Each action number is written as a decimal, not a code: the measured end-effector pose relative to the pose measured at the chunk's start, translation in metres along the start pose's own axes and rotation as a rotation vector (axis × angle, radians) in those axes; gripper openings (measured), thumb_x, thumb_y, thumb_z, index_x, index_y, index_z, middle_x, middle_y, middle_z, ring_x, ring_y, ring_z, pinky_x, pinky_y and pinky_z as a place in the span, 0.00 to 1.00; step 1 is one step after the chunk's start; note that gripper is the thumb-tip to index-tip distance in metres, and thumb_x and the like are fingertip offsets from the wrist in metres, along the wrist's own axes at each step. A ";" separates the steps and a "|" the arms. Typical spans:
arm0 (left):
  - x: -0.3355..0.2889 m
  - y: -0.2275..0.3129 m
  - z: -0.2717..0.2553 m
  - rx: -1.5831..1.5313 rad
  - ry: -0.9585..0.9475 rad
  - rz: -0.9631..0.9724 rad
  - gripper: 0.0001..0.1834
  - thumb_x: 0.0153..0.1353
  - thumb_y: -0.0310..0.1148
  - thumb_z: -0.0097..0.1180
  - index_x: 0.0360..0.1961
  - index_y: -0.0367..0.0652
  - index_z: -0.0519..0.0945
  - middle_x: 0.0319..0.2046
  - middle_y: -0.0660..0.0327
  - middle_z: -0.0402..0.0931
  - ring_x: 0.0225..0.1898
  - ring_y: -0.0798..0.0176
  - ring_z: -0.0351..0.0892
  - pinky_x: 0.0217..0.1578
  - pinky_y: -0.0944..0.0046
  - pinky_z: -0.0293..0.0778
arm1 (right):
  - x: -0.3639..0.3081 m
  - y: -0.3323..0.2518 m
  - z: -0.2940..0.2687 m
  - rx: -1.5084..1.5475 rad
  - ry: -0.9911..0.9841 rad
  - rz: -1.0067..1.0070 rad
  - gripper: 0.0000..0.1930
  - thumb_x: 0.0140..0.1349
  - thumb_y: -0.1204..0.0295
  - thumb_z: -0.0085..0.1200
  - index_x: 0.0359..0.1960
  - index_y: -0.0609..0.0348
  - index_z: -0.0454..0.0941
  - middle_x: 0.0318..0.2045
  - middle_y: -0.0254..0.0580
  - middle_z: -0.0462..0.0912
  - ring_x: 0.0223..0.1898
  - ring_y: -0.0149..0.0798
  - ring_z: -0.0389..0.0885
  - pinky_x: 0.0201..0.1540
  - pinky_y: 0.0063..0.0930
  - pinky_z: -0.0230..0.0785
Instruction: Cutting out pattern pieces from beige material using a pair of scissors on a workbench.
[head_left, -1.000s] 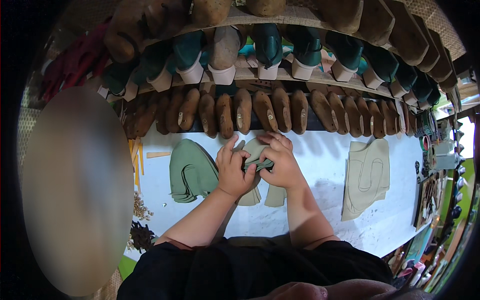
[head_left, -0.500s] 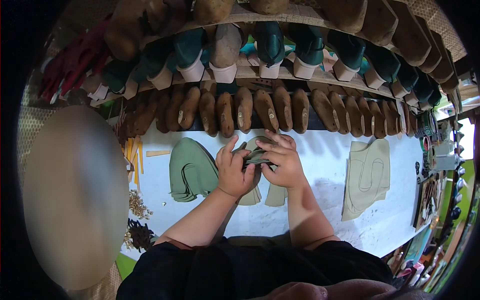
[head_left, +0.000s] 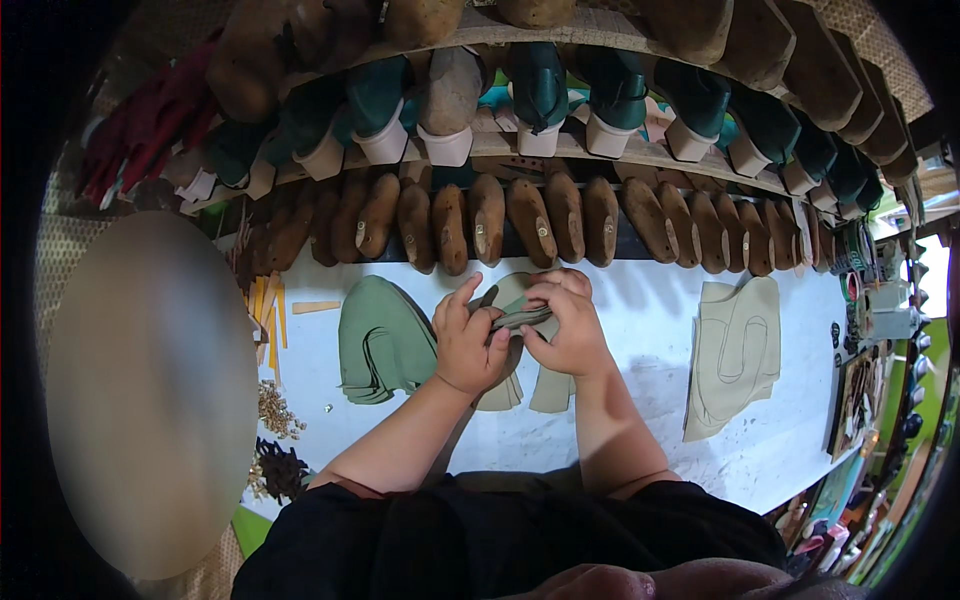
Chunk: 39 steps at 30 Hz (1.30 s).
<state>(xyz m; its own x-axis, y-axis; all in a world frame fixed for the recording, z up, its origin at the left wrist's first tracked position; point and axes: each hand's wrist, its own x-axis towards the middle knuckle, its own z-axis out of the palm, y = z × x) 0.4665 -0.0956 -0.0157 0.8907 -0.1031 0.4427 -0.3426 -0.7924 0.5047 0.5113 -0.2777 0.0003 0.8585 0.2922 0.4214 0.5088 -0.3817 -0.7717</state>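
Between my two hands, above the middle of the white table, is a small stack of grey-green cut pieces (head_left: 523, 319); they look like leather shoe parts. My left hand (head_left: 468, 335) pinches the stack's left end, index finger raised. Fingers of my right hand (head_left: 566, 322) are curled around its right end. Beneath my hands lies a beige U-shaped piece (head_left: 553, 391), partly hidden by them. Just left of my left hand is a pile of green U-shaped pieces (head_left: 385, 320). Farther right lie beige sheets (head_left: 738, 350) with a drawn outline.
Wooden shoe lasts (head_left: 487, 220) stand in a row along the table's far edge. Above them, a shelf holds green shoes with pale heels (head_left: 541, 95). Yellow strips (head_left: 270, 320), small brass-coloured bits (head_left: 278, 410) and dark scraps (head_left: 282, 468) lie at the left. Tools crowd the right edge.
My right fingers have curled in from a spread pose and closed around the stack. The stack now sits more tightly together and tilts up to the right. My left hand has barely moved.
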 end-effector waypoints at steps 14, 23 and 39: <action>0.006 0.004 0.008 0.194 -0.163 -0.224 0.36 0.61 0.56 0.53 0.60 0.37 0.73 0.68 0.46 0.60 0.64 0.42 0.60 0.63 0.47 0.54 | -0.002 0.004 -0.001 -0.007 -0.073 0.022 0.16 0.43 0.69 0.65 0.37 0.55 0.82 0.37 0.41 0.81 0.44 0.50 0.76 0.54 0.38 0.66; 0.005 -0.003 0.009 0.011 -0.117 -0.172 0.27 0.59 0.52 0.57 0.49 0.40 0.77 0.62 0.48 0.65 0.60 0.42 0.63 0.61 0.47 0.56 | -0.004 0.007 0.000 -0.015 -0.098 0.017 0.14 0.45 0.69 0.66 0.36 0.55 0.82 0.39 0.40 0.82 0.46 0.49 0.76 0.56 0.38 0.64; 0.002 -0.002 0.002 0.010 -0.075 -0.045 0.21 0.61 0.50 0.55 0.40 0.41 0.83 0.63 0.47 0.67 0.56 0.42 0.66 0.58 0.48 0.58 | -0.006 0.004 0.008 -0.211 -0.112 0.163 0.19 0.46 0.56 0.67 0.32 0.57 0.80 0.54 0.50 0.78 0.55 0.53 0.72 0.60 0.47 0.55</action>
<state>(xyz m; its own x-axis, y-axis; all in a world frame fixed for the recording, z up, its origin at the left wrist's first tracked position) 0.4695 -0.0956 -0.0168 0.9250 -0.1117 0.3631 -0.2991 -0.8033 0.5150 0.5078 -0.2740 -0.0095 0.9233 0.3031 0.2358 0.3773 -0.6017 -0.7040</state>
